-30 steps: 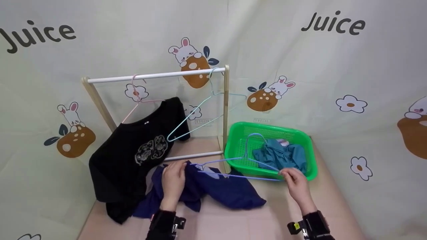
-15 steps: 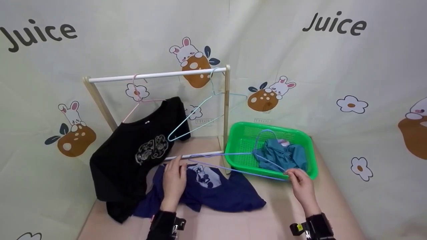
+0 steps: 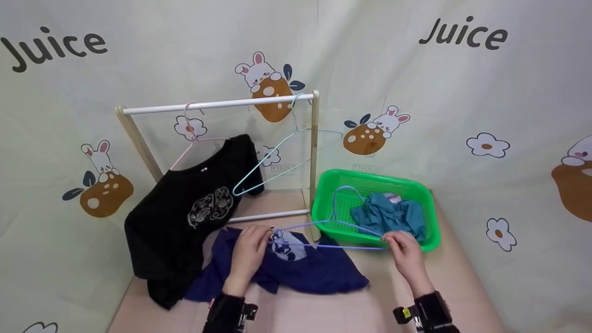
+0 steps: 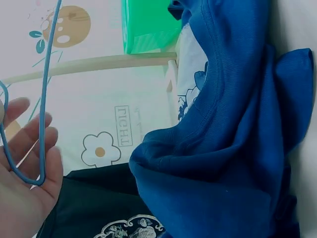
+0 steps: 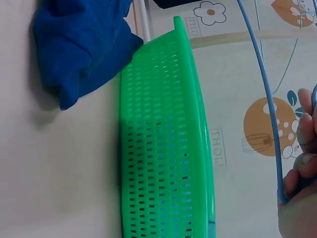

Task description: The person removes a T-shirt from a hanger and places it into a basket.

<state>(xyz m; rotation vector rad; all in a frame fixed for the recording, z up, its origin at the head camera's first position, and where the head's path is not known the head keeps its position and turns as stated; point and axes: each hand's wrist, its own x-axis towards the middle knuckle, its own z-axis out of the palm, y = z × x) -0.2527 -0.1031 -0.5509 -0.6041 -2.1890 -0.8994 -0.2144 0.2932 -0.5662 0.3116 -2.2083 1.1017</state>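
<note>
A blue-purple wire clothes hanger (image 3: 342, 247) spans both hands, its hook pointing up and away in front of the green basket. My left hand (image 3: 252, 252) holds the hanger's left end; in the left wrist view that end lies across the palm (image 4: 29, 188) with the fingers bent around it. At the other end, my right hand (image 3: 407, 252) pinches the corner between thumb and fingers. Below the hanger, a crumpled navy T-shirt (image 3: 319, 275) with a white print lies on the table, partly hidden by the left hand and forearm.
A small rack (image 3: 240, 102) stands behind, carrying a black T-shirt (image 3: 162, 231) on a pink hanger (image 3: 187, 125) and a bare light-blue hanger (image 3: 263, 164). To its right, a green basket (image 3: 326, 194) holds a teal garment (image 3: 388, 215). A printed cloth backdrop surrounds the table.
The hanger's left end swung up off the left hand, then came back down into it. The right hand shifted right, then back left. More of the navy T-shirt's print shows than a second ago.
</note>
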